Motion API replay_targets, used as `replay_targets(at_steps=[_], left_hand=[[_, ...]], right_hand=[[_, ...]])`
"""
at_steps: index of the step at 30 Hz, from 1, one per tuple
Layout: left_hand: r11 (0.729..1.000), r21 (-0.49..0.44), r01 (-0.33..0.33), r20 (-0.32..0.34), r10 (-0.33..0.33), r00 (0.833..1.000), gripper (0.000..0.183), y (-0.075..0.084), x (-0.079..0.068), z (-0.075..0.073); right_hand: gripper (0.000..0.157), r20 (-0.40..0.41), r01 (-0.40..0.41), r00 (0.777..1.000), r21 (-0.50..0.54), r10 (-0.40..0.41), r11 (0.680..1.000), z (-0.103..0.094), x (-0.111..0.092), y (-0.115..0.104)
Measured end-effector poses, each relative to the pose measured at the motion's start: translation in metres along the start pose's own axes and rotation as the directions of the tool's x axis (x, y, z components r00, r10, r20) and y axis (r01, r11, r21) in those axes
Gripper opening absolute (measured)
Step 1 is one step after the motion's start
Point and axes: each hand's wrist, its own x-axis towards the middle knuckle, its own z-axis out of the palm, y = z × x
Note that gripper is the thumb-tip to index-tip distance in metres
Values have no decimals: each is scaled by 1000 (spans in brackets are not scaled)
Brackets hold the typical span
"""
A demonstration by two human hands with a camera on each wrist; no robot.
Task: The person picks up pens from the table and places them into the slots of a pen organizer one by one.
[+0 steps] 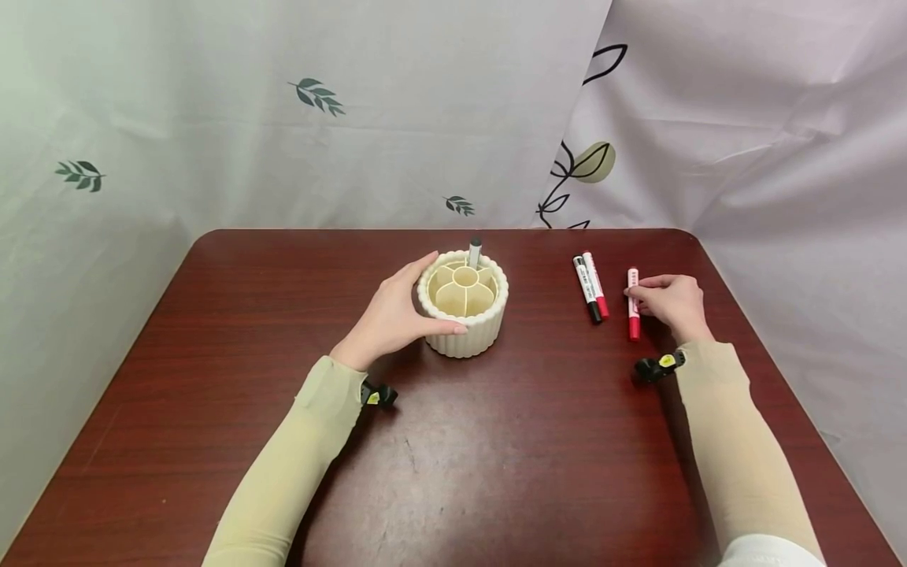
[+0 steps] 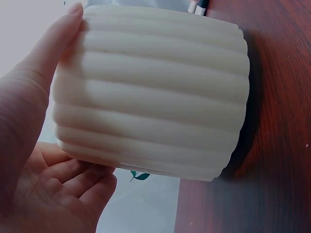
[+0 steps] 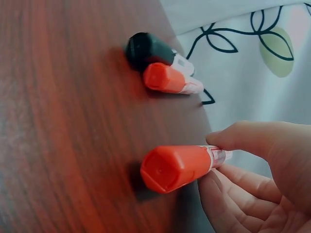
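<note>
My left hand [image 1: 393,315] grips the pen holder [image 1: 460,343], my right hand [image 1: 673,303] pinches the red marker [image 1: 634,312] farthest right of it; fingertip-only hold might let it slip.

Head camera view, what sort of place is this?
Probably a screened-off recording corner, though I can't be certain: leaf-printed cloth hangs behind a dark red-brown table, and small black devices, likely cameras, are worn at both wrists.
</note>
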Motion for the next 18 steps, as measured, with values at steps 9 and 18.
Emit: replay_targets(at_steps=[9,18], left_hand=[[1000,-2,4,-3,-4,1000,120,0,0,0],[1000,1,5,2,-5,1000,121,0,0,0]], right_hand=[[48,-30,46,999,87,-43,995,-9,-7,-16],[48,-51,117,993,211,-108,970,-16,-18,-43]])
